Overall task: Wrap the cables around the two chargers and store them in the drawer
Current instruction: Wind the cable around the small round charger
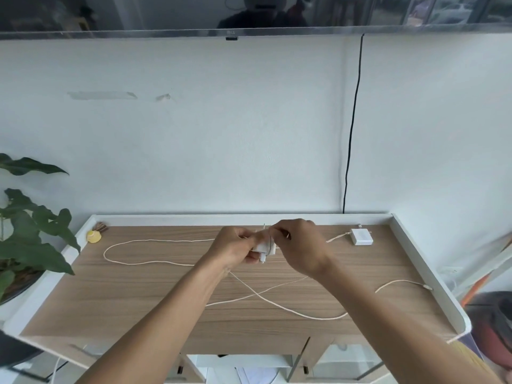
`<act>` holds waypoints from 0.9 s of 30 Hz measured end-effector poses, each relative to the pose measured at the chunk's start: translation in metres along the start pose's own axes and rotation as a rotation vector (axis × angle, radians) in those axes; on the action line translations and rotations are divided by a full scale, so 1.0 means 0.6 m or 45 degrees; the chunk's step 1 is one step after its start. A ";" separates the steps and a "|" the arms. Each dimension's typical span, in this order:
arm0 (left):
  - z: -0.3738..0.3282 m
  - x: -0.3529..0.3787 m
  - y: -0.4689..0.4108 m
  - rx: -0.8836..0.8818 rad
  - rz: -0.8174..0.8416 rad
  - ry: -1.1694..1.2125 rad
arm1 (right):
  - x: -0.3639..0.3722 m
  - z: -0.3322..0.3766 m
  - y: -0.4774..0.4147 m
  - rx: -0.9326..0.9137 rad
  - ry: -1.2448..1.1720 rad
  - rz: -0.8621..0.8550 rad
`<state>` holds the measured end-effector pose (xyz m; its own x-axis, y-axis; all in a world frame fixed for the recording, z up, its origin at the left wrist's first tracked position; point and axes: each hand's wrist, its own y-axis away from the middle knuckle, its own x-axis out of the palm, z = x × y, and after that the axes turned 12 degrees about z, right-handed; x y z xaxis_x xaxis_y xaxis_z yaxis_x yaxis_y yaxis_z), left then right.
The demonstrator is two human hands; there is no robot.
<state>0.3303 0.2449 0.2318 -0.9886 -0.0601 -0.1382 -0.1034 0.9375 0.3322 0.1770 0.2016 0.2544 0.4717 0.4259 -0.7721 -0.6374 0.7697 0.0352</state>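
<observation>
White charger (265, 247) gripped in left hand (235, 245) as steady core; right hand (300, 245) pinches cable (155, 262), apparently winding. Second charger (361, 236) waits on wooden top (138, 300).

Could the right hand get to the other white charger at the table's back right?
Probably yes: the second charger lies in the open, only its cable and bare tabletop between, but the right hand is busy holding the first charger.
</observation>
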 end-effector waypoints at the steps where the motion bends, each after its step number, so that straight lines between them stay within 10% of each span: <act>1: 0.001 0.004 -0.001 -0.013 -0.013 0.070 | 0.009 -0.002 0.003 -0.017 0.000 -0.053; 13: -0.008 0.000 -0.011 -0.185 0.155 0.678 | 0.077 -0.025 0.033 -0.149 -0.127 -0.413; 27: -0.021 -0.013 -0.016 -0.056 0.178 0.539 | 0.125 -0.065 0.038 -0.138 -0.464 -0.399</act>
<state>0.3375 0.2321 0.2416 -0.9503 -0.0776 0.3016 0.0386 0.9317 0.3612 0.1738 0.2327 0.1728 0.8210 0.3353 -0.4621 -0.4814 0.8417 -0.2446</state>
